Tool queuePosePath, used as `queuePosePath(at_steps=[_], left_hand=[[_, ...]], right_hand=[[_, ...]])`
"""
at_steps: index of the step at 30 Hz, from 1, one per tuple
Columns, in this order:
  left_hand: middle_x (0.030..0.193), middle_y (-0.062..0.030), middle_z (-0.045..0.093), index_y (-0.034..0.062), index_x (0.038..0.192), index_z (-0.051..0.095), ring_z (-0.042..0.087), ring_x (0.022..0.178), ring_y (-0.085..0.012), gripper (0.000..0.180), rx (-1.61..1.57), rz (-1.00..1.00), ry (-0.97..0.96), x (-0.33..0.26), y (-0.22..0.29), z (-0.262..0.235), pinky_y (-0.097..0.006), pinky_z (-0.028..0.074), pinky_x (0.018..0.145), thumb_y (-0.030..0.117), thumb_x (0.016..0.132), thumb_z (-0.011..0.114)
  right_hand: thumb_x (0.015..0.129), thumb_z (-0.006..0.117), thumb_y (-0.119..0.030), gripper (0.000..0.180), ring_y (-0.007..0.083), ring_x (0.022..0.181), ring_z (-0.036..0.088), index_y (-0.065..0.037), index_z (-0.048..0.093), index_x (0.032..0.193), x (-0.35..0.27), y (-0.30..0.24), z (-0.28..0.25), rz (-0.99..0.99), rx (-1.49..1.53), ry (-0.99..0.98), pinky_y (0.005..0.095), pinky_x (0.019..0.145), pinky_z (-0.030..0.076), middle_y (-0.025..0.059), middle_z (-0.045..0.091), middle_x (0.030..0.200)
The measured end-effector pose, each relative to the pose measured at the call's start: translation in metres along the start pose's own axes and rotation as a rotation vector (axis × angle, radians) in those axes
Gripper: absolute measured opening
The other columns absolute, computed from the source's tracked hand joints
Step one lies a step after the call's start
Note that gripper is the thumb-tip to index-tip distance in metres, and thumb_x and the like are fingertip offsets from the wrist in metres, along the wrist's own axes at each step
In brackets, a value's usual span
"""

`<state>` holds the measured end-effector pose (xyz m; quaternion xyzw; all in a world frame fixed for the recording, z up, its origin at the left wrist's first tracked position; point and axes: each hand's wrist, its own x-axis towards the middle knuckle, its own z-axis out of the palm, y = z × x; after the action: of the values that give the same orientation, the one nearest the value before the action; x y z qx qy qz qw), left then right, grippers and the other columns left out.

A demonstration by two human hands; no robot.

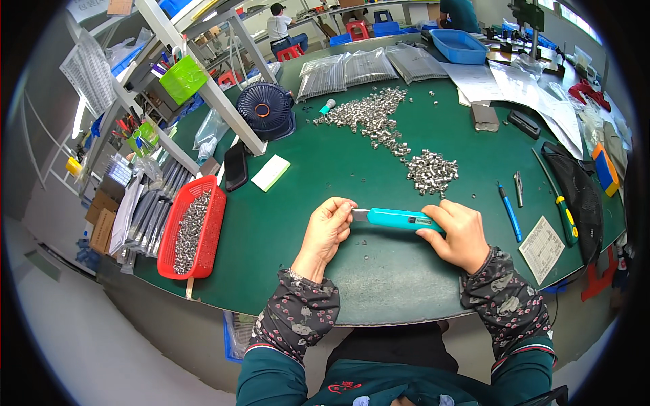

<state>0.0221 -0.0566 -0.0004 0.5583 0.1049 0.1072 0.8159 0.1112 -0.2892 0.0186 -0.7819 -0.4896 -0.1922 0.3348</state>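
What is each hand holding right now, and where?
A teal utility knife: right hand grips the handle end, left hand pinches the blade end.

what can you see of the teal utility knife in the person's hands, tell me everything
The utility knife is a slim, long cutter with a teal body that looks like plastic and a grey metal blade end sticking out on its left. It lies roughly level, held just above the green table, in front of the person. The right hand wraps its right end in a closed grip, thumb on top. The left hand pinches the blade end with its fingertips. Whether it touches the table cannot be told.
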Motion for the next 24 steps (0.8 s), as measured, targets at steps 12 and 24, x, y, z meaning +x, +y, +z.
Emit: queuePosePath(at_steps=[12,24], left_hand=[[0.072,-0.0018,0.049,0.0038,0.094,0.055,0.029,0.046,-0.0020,0.017,-0.193,-0.030,0.004,0.001,-0.001,-0.005,-0.015,0.023,0.036,0.019,0.090,0.047],[0.074,-0.0029,0.050,0.0046,0.094,0.053,0.029,0.046,-0.0023,0.015,-0.240,0.037,-0.008,0.003,-0.003,-0.007,-0.015,0.022,0.036,0.017,0.091,0.046]], right_hand=[[0.066,0.069,-0.019,0.029,0.0246,0.058,0.052,-0.005,0.056,0.087,0.002,0.003,0.003,0.001,0.023,0.133,0.0345,0.049,0.041,0.0074,0.049,0.066],[0.072,0.066,-0.024,0.026,0.0293,0.064,0.057,-0.003,0.059,0.086,-0.002,0.013,0.010,0.101,0.245,-0.038,0.0363,0.055,0.044,0.0114,0.057,0.072]])
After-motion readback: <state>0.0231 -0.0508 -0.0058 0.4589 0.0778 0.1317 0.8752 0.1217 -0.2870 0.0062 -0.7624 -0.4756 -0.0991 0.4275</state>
